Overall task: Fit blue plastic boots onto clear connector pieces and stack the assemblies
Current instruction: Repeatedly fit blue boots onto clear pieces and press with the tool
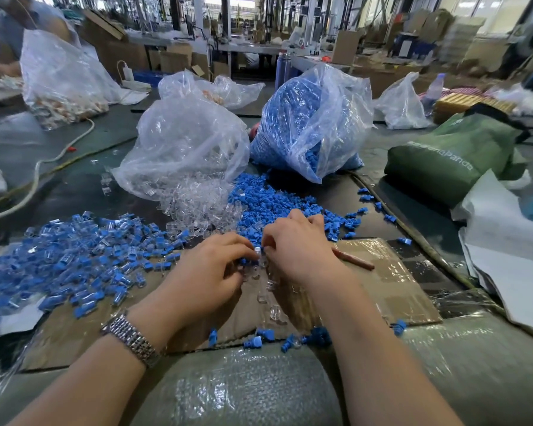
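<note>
Bubble-wrap sheet (243, 392) nearest the camera, covering the front edge of the worktop (74, 186). A few loose blue plastic boots (266, 335) lie where it meets the flattened brown cardboard sheet (391, 290).

Left hand (210, 272), silver metal-link watch (131, 339) on the wrist, and right hand (296, 244) meet fingertip to fingertip above the cardboard. Both are curled and pinching one small clear connector piece (258, 252) between them; can't tell whether a boot is on it. More clear pieces (273, 312) lie on the cardboard under the hands. Reddish-brown stick (354, 259) lies just right of the right wrist.

Left of the hands: spread pile of finished blue-and-clear assemblies (74, 256). Beyond the hands: heap of loose clear connectors (197, 207) beside a heap of loose blue boots (277, 204), touching.

Behind those, clear plastic bag of clear connectors (185, 142) on the left, clear plastic bag of blue boots (311, 118) on the right. Green fabric bag (453, 152) far right. Factory floor with cardboard boxes (173, 59) in the background, blurred.
</note>
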{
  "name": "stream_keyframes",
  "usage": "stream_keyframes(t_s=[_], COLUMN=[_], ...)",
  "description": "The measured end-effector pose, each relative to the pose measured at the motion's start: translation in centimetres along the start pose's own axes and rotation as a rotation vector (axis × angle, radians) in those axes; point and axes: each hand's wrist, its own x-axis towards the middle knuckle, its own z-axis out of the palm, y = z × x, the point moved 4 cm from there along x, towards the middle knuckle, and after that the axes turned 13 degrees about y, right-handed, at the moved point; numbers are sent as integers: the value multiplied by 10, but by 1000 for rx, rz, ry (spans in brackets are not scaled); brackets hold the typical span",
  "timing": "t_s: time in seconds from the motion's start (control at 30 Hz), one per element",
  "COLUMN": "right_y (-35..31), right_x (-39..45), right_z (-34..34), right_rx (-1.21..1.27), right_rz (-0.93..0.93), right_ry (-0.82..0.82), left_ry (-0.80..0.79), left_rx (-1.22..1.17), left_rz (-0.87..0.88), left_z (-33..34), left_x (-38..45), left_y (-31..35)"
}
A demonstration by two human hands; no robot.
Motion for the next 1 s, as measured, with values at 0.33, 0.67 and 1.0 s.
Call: stream_keyframes(t_s=[0.33, 0.67, 1.0], right_y=[9, 15, 21], right_x=[-4, -5, -6], right_z=[-5, -14, -18], right_rx=[148, 612, 718], right_rz=[89, 228, 279], right_ry=[43, 129, 150], left_ry=[8, 139, 70], left_rx=[-15, -509, -217], left_rz=[-19, -432, -213], left_z=[-8, -23, -16], left_x=[-4, -3, -2], left_y=[2, -10, -7])
